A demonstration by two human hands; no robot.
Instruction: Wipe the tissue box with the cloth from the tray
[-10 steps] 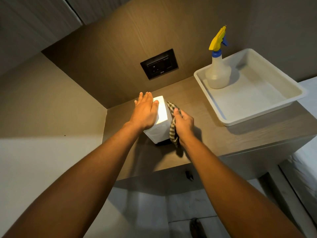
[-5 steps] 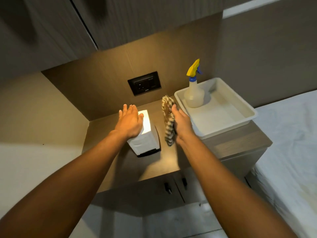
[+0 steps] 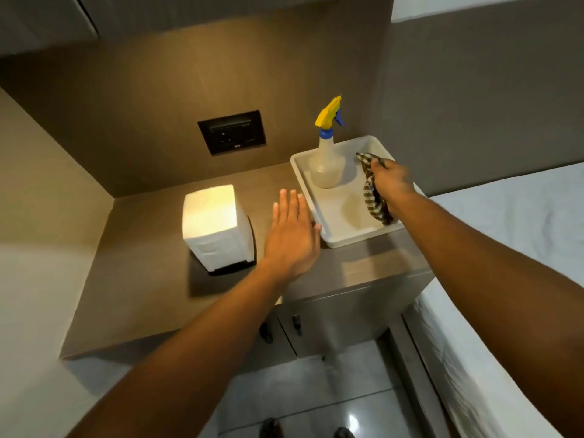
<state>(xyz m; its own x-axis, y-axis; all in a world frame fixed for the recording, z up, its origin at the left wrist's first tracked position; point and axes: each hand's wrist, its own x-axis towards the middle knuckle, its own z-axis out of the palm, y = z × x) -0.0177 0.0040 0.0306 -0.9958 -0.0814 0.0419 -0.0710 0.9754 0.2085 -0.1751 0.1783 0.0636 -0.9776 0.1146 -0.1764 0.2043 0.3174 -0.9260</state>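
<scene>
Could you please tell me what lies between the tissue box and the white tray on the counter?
In the head view, only the open left hand hovers between the tissue box and the tray; the counter there looks bare.

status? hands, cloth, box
Right hand shut on cloth, over tray. Left hand open, flat, beside tissue box, not touching. Spray bottle upright in tray.

No sleeves on either arm, both forearms are bare right up to the frame edge. Left hand [image 3: 292, 235] and right hand [image 3: 392, 181] have no rings, no watch, no gloves. Short plain nails, that's about it.
</scene>
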